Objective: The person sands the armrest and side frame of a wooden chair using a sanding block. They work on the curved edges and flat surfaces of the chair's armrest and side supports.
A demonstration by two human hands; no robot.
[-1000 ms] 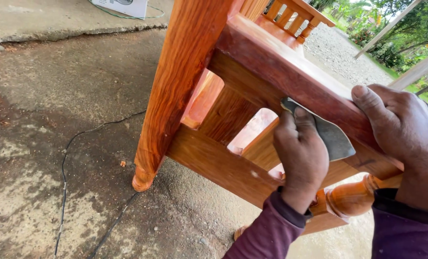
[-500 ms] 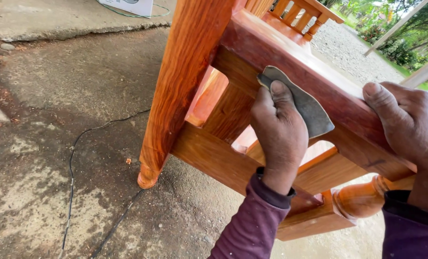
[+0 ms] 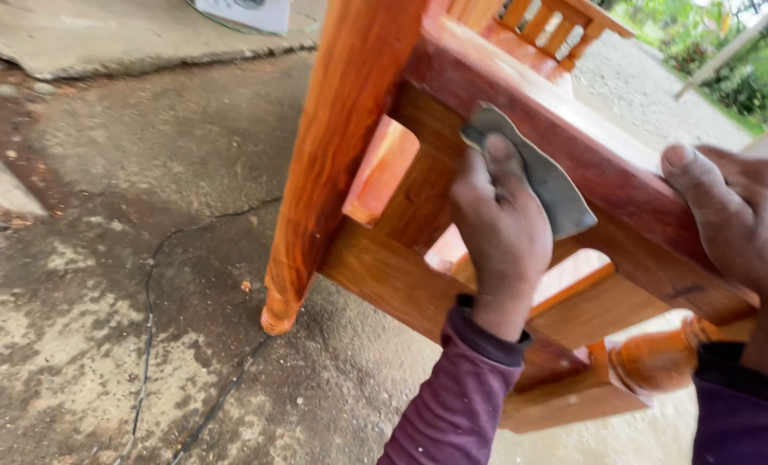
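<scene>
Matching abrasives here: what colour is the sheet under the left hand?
Grey sandpaper sheet, seen in the head view.

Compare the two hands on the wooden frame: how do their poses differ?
The left hand presses a grey abrasive sheet against the reddish top rail, fingers pointing up along it. The right hand holds no sheet; it wraps bare over the same rail's edge, thumb on top. The left shows whole, the right is cut off by the picture's edge. Both wear dark purple sleeves.

The left hand (image 3: 500, 228) presses grey sandpaper (image 3: 535, 172) against the wooden chair frame (image 3: 608, 185); the right hand (image 3: 746, 224) grips its rail.
</scene>
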